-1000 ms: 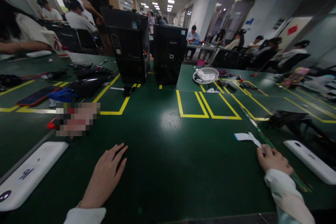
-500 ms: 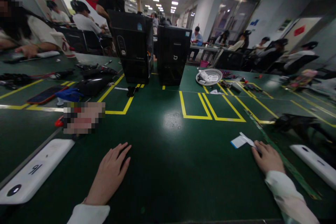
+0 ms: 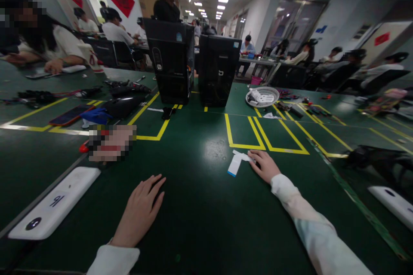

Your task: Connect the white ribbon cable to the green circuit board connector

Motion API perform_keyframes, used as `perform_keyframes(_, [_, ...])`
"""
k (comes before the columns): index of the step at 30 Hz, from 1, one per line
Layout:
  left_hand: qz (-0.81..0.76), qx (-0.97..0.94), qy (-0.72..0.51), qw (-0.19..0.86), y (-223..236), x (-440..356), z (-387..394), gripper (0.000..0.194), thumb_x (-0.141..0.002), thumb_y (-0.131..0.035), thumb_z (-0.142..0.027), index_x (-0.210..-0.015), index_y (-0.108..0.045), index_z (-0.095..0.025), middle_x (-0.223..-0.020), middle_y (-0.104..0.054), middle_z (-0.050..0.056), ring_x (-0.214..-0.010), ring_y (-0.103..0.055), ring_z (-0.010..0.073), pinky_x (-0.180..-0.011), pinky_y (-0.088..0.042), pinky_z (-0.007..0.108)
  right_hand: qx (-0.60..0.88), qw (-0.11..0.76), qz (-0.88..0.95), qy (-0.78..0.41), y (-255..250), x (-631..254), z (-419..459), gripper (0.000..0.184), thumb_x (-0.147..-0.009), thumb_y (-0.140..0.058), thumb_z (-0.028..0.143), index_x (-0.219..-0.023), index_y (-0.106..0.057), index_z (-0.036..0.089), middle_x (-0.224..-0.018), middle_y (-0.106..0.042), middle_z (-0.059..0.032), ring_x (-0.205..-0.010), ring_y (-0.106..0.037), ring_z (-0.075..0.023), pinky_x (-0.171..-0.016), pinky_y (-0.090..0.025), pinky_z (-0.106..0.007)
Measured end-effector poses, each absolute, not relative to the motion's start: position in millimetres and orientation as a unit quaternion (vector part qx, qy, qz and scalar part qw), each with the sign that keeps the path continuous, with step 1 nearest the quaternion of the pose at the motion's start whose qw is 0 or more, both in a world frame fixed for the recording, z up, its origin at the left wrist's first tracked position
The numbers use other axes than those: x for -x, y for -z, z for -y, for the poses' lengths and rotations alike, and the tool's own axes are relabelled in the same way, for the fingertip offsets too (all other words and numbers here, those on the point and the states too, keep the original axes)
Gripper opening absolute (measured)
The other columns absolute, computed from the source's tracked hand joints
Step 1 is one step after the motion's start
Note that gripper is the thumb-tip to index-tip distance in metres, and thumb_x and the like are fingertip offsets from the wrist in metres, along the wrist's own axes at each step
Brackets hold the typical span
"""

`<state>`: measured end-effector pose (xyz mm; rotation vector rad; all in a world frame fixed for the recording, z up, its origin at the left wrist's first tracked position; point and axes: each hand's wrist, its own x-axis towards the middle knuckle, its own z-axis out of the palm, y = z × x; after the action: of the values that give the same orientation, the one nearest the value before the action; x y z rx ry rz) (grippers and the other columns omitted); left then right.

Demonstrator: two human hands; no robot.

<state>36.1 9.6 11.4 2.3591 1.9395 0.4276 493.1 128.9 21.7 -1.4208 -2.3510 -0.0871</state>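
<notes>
My right hand (image 3: 263,166) pinches one end of a white flat ribbon cable (image 3: 235,164), which is bent at an angle and has a blue tip. It is at the middle of the green tabletop (image 3: 200,206), just in front of the yellow-taped boxes. On the left, my left hand (image 3: 139,208) rests palm down on the table, fingers stretched out and holding nothing. Beyond its wrist lies a long white device (image 3: 56,202) with a round dark lens-like spot.
Two black computer towers (image 3: 167,66) stand at the back. A white basket (image 3: 274,99) with small parts sits behind the taped boxes. Cables, a blue cloth-like item (image 3: 95,115) and a phone-like slab (image 3: 71,115) lie at left. Another white device (image 3: 392,206) is far right. Co-workers sit around.
My right hand has moved left and a little away from me with the ribbon cable, from the right side to the table's middle. My left hand stays about where it was.
</notes>
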Motion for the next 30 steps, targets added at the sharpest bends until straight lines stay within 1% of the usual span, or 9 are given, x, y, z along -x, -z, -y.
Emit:
perform_keyframes(5, [-0.627, -0.767, -0.132, 0.026, -12, -37, -10, 0.050, -0.093, -0.038, -0.042, -0.137, -0.048, -0.020, -0.142, -0.049, 0.012, -0.130, -0.045, 0.0312, -0.105, -0.038, 0.055, 0.424, 0.191, 0.885, -0.001, -26, -415, -127, 0.033, -0.092, -0.046, 0.026, -0.118, -0.061, 0.013, -0.120, -0.058, -0.0149, -0.110, -0.051, -0.0258, -0.094, -0.045, -0.044])
perform_keyframes(11, [-0.620, -0.770, -0.150, 0.002, -13, -40, -10, 0.047, -0.094, -0.037, -0.039, -0.135, -0.051, -0.020, -0.139, -0.052, 0.011, -0.128, -0.048, 0.0276, -0.108, -0.036, 0.050, 0.332, 0.183, 0.923, -0.059, -29, -357, -93, 0.035, -0.090, -0.051, 0.028, -0.123, -0.057, 0.017, -0.125, -0.056, -0.0128, -0.111, -0.050, -0.0255, -0.092, -0.045, -0.044])
perform_keyframes(15, [-0.627, -0.765, -0.144, 0.006, -13, -39, -10, 0.047, -0.093, -0.038, -0.041, -0.135, -0.050, -0.023, -0.140, -0.051, 0.010, -0.129, -0.047, 0.0288, -0.107, -0.037, 0.052, 0.299, 0.158, 0.936, -0.099, -34, -340, -69, 0.044, -0.089, -0.052, 0.029, -0.131, -0.050, 0.018, -0.132, -0.052, -0.0121, -0.118, -0.046, -0.0248, -0.097, -0.041, -0.043])
perform_keyframes(19, [-0.630, -0.764, -0.137, 0.015, -12, -38, -9, 0.049, -0.093, -0.038, -0.042, -0.137, -0.049, -0.022, -0.141, -0.050, 0.010, -0.129, -0.046, 0.0294, -0.107, -0.036, 0.054, 0.298, 0.128, 0.937, -0.127, -41, -331, -54, 0.052, -0.087, -0.054, 0.035, -0.136, -0.046, 0.016, -0.139, -0.047, -0.0125, -0.123, -0.041, -0.0258, -0.102, -0.037, -0.044])
perform_keyframes(25, [-0.636, -0.760, -0.128, 0.018, -12, -39, -9, 0.050, -0.093, -0.037, -0.042, -0.137, -0.048, -0.022, -0.143, -0.048, 0.010, -0.131, -0.045, 0.0294, -0.106, -0.037, 0.054, 0.288, 0.098, 0.941, -0.148, -50, -329, -50, 0.057, -0.088, -0.053, 0.040, -0.139, -0.043, 0.017, -0.143, -0.043, -0.0116, -0.126, -0.038, -0.0262, -0.105, -0.034, -0.045])
perform_keyframes(30, [-0.635, -0.762, -0.123, 0.017, -12, -39, -9, 0.050, -0.093, -0.036, -0.042, -0.138, -0.047, -0.022, -0.143, -0.048, 0.010, -0.131, -0.044, 0.0292, -0.107, -0.036, 0.054, 0.267, 0.091, 0.946, -0.160, -52, -329, -50, 0.061, -0.085, -0.055, 0.041, -0.140, -0.042, 0.018, -0.144, -0.042, -0.0122, -0.127, -0.037, -0.0266, -0.104, -0.034, -0.047])
